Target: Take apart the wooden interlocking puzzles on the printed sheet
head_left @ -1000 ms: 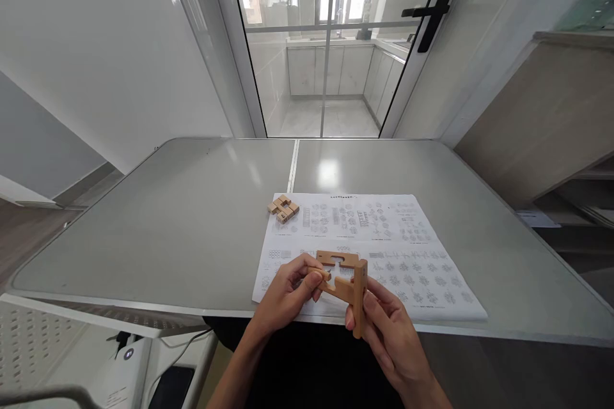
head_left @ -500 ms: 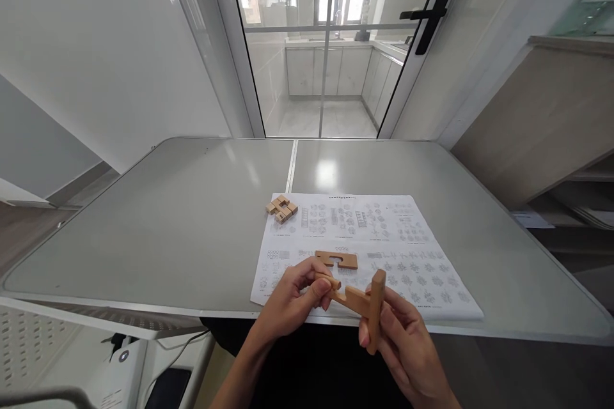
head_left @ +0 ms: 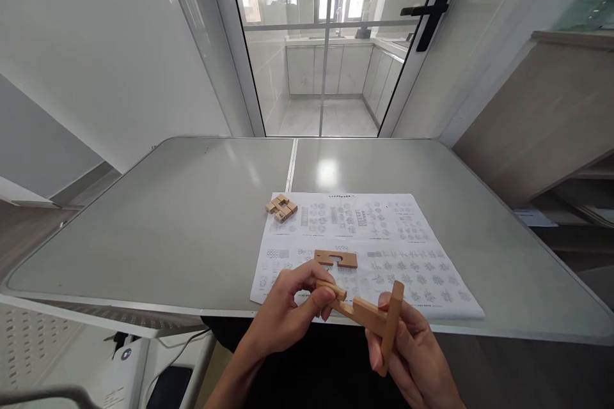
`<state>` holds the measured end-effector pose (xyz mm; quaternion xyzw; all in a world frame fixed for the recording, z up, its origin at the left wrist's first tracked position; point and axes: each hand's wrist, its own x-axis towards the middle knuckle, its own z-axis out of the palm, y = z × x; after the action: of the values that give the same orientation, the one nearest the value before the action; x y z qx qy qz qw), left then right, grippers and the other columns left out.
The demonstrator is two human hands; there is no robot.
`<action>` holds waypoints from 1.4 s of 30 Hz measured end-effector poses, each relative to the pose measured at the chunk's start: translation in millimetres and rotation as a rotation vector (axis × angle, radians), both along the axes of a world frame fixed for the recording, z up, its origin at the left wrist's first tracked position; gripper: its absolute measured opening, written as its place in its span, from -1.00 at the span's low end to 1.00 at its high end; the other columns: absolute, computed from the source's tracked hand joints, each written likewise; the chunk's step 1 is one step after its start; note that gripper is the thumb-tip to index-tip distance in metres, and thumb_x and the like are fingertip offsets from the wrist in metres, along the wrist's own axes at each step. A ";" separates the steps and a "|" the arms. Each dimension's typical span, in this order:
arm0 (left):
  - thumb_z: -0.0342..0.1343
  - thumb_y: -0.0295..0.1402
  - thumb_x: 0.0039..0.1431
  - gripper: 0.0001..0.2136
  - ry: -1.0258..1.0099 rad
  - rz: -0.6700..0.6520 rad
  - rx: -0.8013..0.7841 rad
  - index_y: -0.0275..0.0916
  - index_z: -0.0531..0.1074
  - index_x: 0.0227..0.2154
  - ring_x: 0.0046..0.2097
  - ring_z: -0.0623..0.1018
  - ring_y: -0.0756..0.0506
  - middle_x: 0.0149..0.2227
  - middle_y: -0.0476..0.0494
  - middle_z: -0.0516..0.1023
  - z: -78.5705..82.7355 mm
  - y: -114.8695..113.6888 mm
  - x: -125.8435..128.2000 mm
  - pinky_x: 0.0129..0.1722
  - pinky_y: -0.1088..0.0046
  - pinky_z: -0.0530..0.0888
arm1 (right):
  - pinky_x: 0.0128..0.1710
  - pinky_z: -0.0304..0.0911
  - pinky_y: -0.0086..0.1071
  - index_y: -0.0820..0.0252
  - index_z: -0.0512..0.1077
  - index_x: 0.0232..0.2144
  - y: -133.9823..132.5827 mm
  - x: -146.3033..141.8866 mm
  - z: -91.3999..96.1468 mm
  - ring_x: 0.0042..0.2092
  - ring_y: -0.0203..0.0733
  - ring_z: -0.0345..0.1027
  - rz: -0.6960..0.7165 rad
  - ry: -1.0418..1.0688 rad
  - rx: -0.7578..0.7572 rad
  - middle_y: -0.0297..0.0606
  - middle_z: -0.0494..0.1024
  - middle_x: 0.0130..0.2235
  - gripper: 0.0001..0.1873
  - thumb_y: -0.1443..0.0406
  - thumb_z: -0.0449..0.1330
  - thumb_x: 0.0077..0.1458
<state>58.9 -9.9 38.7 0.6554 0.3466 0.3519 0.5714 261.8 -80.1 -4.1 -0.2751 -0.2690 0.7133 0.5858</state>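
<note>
Between my two hands, over the table's front edge, is a notched wooden puzzle piece [head_left: 368, 314]. A second wooden puzzle piece [head_left: 392, 327], a flat bar, crosses its right end, and the fingers of my right hand [head_left: 412, 348] are closed around that joint. My left hand [head_left: 290, 307] pinches the notched piece's left end between thumb and fingers; part of that end is hidden. Just beyond my hands, a flat wooden piece with a cut-out slot [head_left: 346, 260] lies on the printed sheet [head_left: 403, 249].
A cluster of small joined wooden blocks [head_left: 282, 208] rests on the sheet's upper left corner. The grey table [head_left: 158, 230] reaches to a glass door [head_left: 329, 77]. At lower left, a phone [head_left: 169, 388] and a white box [head_left: 122, 370] sit on a lower surface.
My right hand has moved slightly right and down, with the crossing bar now tilted. My left hand has stayed nearly in place, still pinching the notched piece.
</note>
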 end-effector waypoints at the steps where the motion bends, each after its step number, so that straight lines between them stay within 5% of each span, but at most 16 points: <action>1: 0.11 -0.05 0.46 -0.63 0.008 0.005 0.007 -0.26 0.46 -0.32 -0.45 0.42 0.00 -0.52 -0.01 0.46 0.4 -1.0 -0.6 -0.33 0.46 0.38 | -0.53 0.38 -0.45 -0.03 0.68 -0.14 0.0 -1.1 0.3 -0.57 -0.20 0.52 -0.004 0.007 0.009 -0.23 0.66 -0.55 -0.74 0.03 0.45 0.21; 8: 0.11 -0.04 0.47 -0.63 -0.029 0.060 0.047 -0.26 0.45 -0.34 -0.44 0.45 0.00 -0.51 -0.02 0.48 3.0 -8.3 -0.3 -0.31 0.46 0.39 | -0.58 0.34 -0.47 -0.04 0.69 -0.19 2.1 -7.1 10.3 -0.65 -0.27 0.43 0.053 -0.011 0.033 -0.29 0.60 -0.59 -0.67 -0.07 0.46 0.15; 13: 0.12 0.00 0.45 -0.61 -0.063 0.008 -0.019 -0.25 0.41 -0.34 -0.46 0.41 0.01 -0.53 0.01 0.43 -1.4 -12.5 1.5 -0.33 0.45 0.36 | -0.68 0.16 -0.53 0.08 0.66 -0.37 -5.9 -0.5 -2.7 -0.73 -0.37 0.23 0.095 -0.028 0.018 -0.26 0.56 -0.63 -0.55 -0.16 0.45 0.09; 17: 0.11 0.01 0.45 -0.60 -0.062 -0.010 -0.054 -0.25 0.41 -0.33 -0.47 0.39 0.01 -0.54 0.02 0.42 -1.6 -12.5 4.7 -0.33 0.45 0.35 | -0.74 -0.18 -0.65 0.12 0.64 -0.31 -12.4 9.5 -23.0 -0.76 -0.47 0.06 0.079 -0.101 -0.017 -0.29 0.51 -0.65 -0.49 -0.18 0.44 0.08; 22: 0.09 -0.03 0.47 -0.62 -0.014 0.043 -0.013 -0.26 0.42 -0.33 -0.46 0.40 0.01 -0.54 0.02 0.44 3.0 -10.3 10.7 -0.30 0.44 0.35 | -0.75 -0.12 -0.64 0.07 0.63 -0.06 -11.6 14.1 -33.8 -0.79 -0.57 -0.18 0.030 -0.031 -0.091 -0.28 0.59 -0.60 -0.53 -0.13 0.38 0.22; 32: 0.10 -0.08 0.47 -0.66 0.019 -0.023 -0.007 -0.26 0.46 -0.31 -0.44 0.43 0.00 -0.52 0.01 0.46 5.3 -0.8 6.5 -0.27 0.43 0.37 | -0.72 -0.03 -0.63 0.08 0.63 -0.12 -8.1 16.7 -31.9 -0.77 -0.55 -0.08 0.048 -0.041 -0.090 -0.26 0.60 -0.59 -0.61 -0.06 0.43 0.21; 37: 0.06 -0.03 0.48 -0.63 0.017 0.098 -0.104 -0.24 0.37 -0.31 -0.46 0.31 0.02 -0.53 0.07 0.35 -0.1 -4.3 18.4 -0.35 0.46 0.27 | -0.74 -0.15 -0.65 0.13 0.57 -0.05 3.7 17.3 -13.5 -0.78 -0.61 -0.13 -0.079 -0.092 -0.215 -0.34 0.58 -0.55 -0.52 -0.05 0.45 0.18; 42: 0.06 0.06 0.45 -0.59 -0.037 0.079 -0.203 -0.23 0.34 -0.29 -0.47 0.27 0.03 -0.53 0.10 0.30 -7.7 -8.1 25.3 -0.36 0.45 0.26 | -0.78 -0.14 -0.65 0.05 0.48 0.06 6.8 16.9 1.0 -0.79 -0.46 0.04 0.021 -0.082 -0.203 -0.41 0.54 -0.61 -0.51 -0.11 0.32 0.28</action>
<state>84.2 -18.0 31.0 0.5737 0.3952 0.3491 0.6268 278.6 -73.3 -3.1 -0.3589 -0.2219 0.7311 0.5361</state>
